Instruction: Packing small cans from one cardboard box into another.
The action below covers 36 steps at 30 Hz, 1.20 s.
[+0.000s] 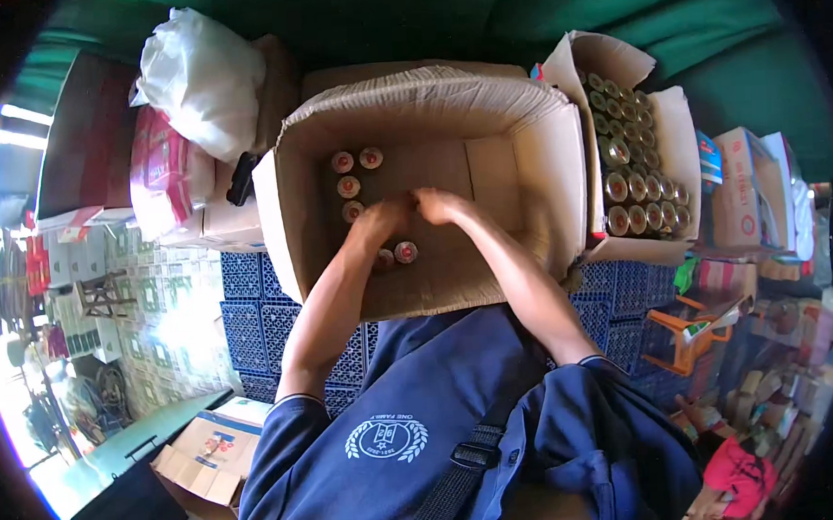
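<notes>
Before me stands a large open cardboard box, and both hands reach down into it. My left hand is blurred, close to a column of small round containers with red-centred tops along the box's left side. Another round container stands below that hand, with one more beside it partly behind my forearm. Almost touching the left fingertips is my right hand, its fingers bent inward over the box's middle. Whether either hand holds something is hidden by the fingers and blur.
To the right, an open carton holds rows of glass jars. A white plastic bag and a pink package sit left. Blue plastic crates lie below the box; an orange stool is at right.
</notes>
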Tool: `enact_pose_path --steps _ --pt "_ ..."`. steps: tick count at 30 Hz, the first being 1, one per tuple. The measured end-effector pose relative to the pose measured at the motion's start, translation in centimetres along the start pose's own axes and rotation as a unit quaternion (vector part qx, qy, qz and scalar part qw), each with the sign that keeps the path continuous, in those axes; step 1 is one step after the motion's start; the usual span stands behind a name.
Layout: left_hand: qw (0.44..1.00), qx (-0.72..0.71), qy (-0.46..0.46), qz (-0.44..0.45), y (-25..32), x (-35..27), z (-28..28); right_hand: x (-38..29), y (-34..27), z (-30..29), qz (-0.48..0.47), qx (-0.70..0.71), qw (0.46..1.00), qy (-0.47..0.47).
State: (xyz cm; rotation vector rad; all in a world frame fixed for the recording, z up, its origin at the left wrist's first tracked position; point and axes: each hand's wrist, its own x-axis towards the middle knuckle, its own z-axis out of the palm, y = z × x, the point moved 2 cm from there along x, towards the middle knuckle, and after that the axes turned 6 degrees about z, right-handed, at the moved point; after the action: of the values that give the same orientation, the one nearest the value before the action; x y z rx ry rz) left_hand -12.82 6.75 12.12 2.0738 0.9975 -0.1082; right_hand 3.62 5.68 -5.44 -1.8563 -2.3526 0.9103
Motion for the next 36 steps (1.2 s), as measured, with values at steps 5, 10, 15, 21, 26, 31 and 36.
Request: enact_pose_path --steps 5,10,15,21,26,31,36 --pt "0.98 0.138 -0.141 0.015 -10.0 4.4 10.2 3.7 1.5 10.4 -0.083 -0.012 0.985 -0.153" --pt "0.877 0.443 -0.101 0.156 -9.0 4.2 16.0 -1.9 5.2 10.4 0.068 0.15 0.969 -0.186" --pt "0.939 0.331 0.014 0.097 -10.0 5.7 17.8 -2.9 3.1 6.5 0.226 0.349 0.882 -0.223" --pt "0.968 0.213 -0.134 -0.003 -7.6 4.8 14.1 -2.0 1.5 6.6 0.105 0.16 0.948 -0.253" --pt "0.96 0.121 -0.249 -0.039 -5.0 7.2 8.7 -1.3 3.2 6.9 0.009 0.182 0.972 -0.151" --pt "0.996 0.041 -0.053 -0.055 -9.6 4.8 6.8 -0.5 -3.5 2.1 0.127 0.31 0.919 -0.209" --pt "0.988 0.077 -0.049 0.121 -3.3 6.6 1.5 -0.3 2.8 1.8 0.212 0.598 0.765 -0.111"
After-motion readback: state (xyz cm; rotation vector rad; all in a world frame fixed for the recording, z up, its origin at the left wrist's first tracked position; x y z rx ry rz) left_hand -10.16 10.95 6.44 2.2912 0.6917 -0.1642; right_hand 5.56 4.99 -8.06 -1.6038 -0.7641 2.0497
